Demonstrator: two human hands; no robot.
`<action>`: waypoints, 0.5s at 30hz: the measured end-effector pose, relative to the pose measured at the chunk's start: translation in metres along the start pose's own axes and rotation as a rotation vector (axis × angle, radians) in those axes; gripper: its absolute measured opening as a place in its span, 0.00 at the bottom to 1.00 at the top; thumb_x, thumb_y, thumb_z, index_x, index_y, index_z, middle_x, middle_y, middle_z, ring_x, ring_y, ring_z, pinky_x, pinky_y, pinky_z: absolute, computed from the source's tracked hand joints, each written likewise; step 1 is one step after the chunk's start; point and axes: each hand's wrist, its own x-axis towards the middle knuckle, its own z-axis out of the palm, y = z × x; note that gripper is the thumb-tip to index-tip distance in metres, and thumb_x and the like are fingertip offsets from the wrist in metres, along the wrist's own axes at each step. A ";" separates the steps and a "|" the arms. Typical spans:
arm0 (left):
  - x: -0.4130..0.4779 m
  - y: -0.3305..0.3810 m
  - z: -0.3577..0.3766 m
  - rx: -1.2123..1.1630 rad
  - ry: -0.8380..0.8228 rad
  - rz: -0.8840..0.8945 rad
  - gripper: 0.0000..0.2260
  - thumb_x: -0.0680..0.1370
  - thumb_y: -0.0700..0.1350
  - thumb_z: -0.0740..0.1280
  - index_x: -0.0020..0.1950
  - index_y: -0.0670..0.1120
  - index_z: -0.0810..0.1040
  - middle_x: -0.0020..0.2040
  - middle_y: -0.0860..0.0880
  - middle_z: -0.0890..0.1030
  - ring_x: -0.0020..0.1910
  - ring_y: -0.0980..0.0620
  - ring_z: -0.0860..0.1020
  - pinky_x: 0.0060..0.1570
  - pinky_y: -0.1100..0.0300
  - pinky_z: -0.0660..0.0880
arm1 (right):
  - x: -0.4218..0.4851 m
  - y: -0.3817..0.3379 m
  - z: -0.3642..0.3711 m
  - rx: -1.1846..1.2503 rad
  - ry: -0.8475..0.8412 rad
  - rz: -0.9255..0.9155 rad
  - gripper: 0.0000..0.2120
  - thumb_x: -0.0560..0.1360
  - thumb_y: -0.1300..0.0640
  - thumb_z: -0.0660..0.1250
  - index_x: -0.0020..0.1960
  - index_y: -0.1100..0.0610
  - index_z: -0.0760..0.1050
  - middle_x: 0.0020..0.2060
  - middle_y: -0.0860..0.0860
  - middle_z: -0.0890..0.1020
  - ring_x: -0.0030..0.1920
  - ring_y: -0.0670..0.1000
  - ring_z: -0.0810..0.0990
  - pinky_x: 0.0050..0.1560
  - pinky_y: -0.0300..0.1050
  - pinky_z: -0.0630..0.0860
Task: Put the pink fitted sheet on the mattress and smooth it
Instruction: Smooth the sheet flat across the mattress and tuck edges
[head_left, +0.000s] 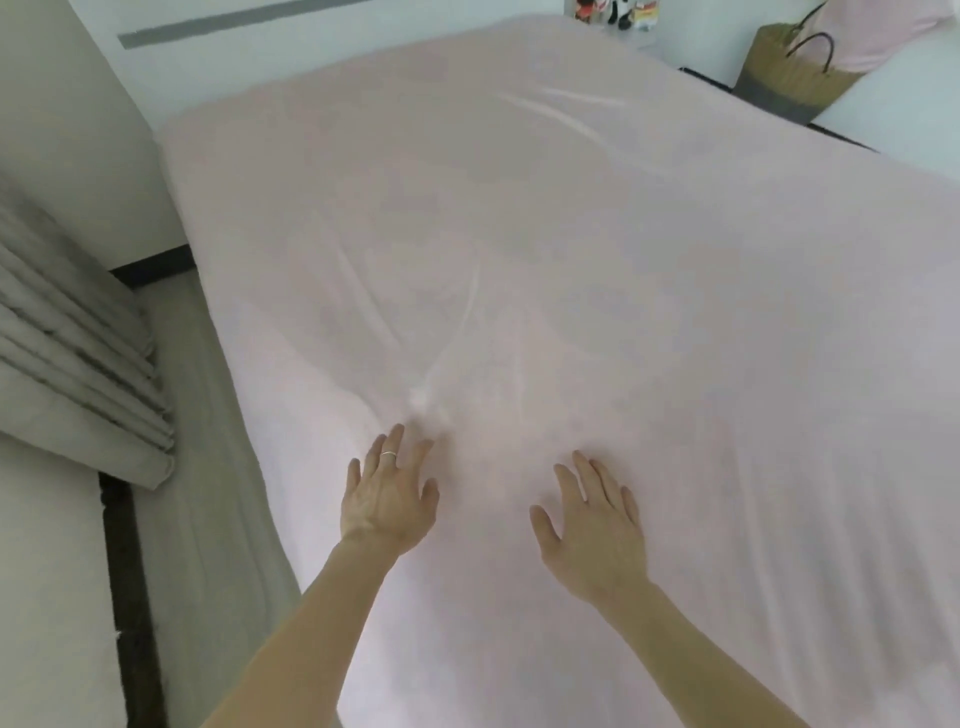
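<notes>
So the pink fitted sheet (571, 249) is already covering the whole mattress. Left hand (387, 493) and right hand (592, 525) both rest flat on it near the left edge, fingers spread apart, a few wrinkles (441, 358) just beyond them.

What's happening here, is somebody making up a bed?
Yes, a person is doing that with bare hands. The pink fitted sheet is already spread out and covers the far left corner. Both hands lie flat on it with fingers spread: the left hand near its left edge, the right hand beside it. Creases fan out just ahead of the left hand, so the smoothing is not finished.
</notes>
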 end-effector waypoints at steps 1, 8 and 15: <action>0.019 -0.009 -0.005 0.006 0.018 -0.001 0.25 0.82 0.56 0.54 0.78 0.60 0.52 0.81 0.51 0.47 0.79 0.49 0.46 0.76 0.46 0.49 | 0.019 -0.011 0.001 -0.005 -0.012 -0.008 0.40 0.72 0.34 0.37 0.79 0.49 0.59 0.80 0.48 0.53 0.80 0.51 0.48 0.78 0.55 0.49; 0.114 -0.055 0.003 -0.055 0.099 -0.059 0.27 0.79 0.68 0.39 0.76 0.66 0.36 0.80 0.55 0.38 0.78 0.51 0.35 0.75 0.42 0.40 | 0.142 -0.069 0.024 0.010 -0.001 -0.114 0.33 0.78 0.31 0.43 0.80 0.39 0.41 0.79 0.44 0.37 0.79 0.49 0.34 0.76 0.57 0.32; 0.125 -0.070 0.028 -0.019 0.033 -0.086 0.30 0.75 0.72 0.37 0.74 0.67 0.29 0.75 0.59 0.27 0.74 0.53 0.26 0.74 0.41 0.34 | 0.107 0.055 0.035 -0.200 -0.189 0.422 0.39 0.70 0.24 0.30 0.77 0.39 0.29 0.77 0.44 0.28 0.77 0.50 0.29 0.75 0.65 0.35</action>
